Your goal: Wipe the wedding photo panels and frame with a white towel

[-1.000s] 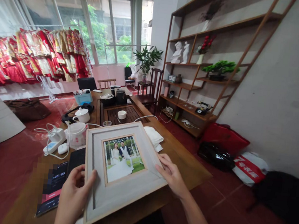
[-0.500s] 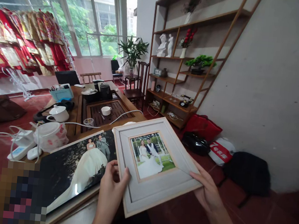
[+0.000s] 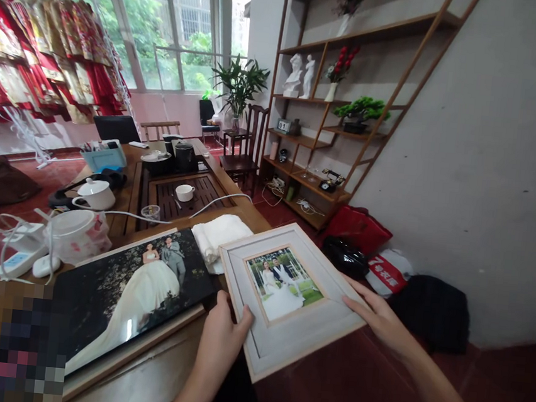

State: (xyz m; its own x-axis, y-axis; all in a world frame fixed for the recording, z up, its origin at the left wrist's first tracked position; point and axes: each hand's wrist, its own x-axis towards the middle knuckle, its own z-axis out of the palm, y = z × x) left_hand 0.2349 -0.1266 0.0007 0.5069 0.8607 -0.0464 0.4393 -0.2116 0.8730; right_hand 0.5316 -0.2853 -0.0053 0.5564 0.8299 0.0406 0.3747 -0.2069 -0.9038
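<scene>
Between my two hands is a white picture frame [image 3: 299, 340] with a wedding photo of a couple on grass. My left hand [image 3: 227, 330] grips its left edge, thumb on the front and fingers behind. On the opposite edge, my right hand [image 3: 377, 316] holds it the same way, its fingers partly hidden beneath. The frame is tilted, off the table's near right edge. To its left lies a larger dark wedding picture [image 3: 102, 299] on the table. Just beyond the held frame sits a folded white cloth [image 3: 222, 231].
On the wooden table [image 3: 252, 212] stand a white lidded cup [image 3: 95, 196], a wrapped white tub [image 3: 78, 233], a power strip [image 3: 20, 259] with cables, and a tea tray [image 3: 207, 186] bearing a small cup. Bags [image 3: 360, 229] lie on the floor by the right wall, near a shelf [image 3: 302, 141].
The held frame has shifted right and slightly away from the large picture, both hands moving with it. More of the white cloth now shows behind it.
</scene>
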